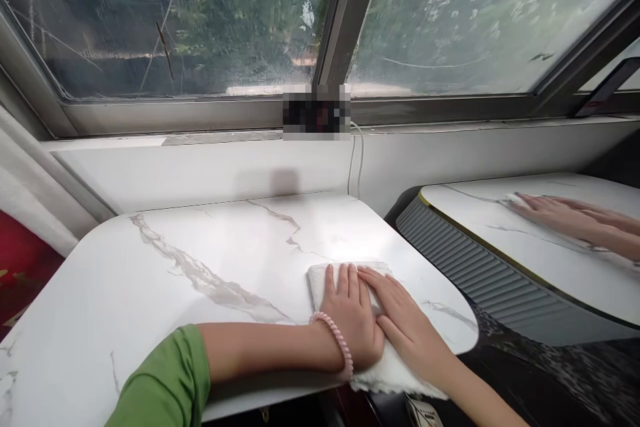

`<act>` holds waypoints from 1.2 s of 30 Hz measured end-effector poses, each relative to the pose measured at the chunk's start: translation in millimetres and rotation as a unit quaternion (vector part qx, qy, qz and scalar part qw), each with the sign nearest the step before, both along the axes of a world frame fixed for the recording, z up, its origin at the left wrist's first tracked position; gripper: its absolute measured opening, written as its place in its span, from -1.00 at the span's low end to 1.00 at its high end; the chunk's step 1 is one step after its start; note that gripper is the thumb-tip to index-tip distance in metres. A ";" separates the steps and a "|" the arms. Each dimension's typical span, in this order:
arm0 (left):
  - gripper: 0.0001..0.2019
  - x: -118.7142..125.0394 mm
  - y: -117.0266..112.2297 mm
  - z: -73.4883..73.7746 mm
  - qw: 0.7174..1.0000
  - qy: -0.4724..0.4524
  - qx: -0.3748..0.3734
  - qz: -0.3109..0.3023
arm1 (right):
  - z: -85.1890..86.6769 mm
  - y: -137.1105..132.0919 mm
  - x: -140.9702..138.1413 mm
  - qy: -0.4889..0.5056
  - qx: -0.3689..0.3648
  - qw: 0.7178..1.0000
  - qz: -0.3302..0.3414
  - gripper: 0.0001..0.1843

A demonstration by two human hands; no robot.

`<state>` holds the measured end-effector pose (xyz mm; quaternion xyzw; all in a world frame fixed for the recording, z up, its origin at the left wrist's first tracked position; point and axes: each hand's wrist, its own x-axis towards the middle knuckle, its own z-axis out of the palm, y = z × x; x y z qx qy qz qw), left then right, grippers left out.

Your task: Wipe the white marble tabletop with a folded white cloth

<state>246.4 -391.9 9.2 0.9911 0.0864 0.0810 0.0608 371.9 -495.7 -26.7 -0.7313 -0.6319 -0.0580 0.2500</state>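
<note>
A folded white cloth (319, 278) lies on the white marble-patterned table (175, 280), near its right front edge, with one part hanging over the edge. My left hand (350, 320), with a pink bead bracelet on the wrist and a green sleeve on the arm, lies flat on the cloth with its fingers stretched out. Beside it on the right, my right hand (406, 325) also rests flat on the cloth, fingers together and pointing to the upper left. Neither hand grips anything.
To the right stands a second marble table (525, 253), where another person's hand (565, 217) lies flat on a white cloth (515, 200). Behind the tables a white sill (200, 170) runs under a wet window. A white cable (357, 160) hangs down the sill. Something red (20, 260) is at the left.
</note>
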 end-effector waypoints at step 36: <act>-0.46 146.6 168.3 -10.7 0.991 -0.004 0.003 0.133 | -4.6 196.5 151.4 0.007 0.015 1.000 0.021 -0.47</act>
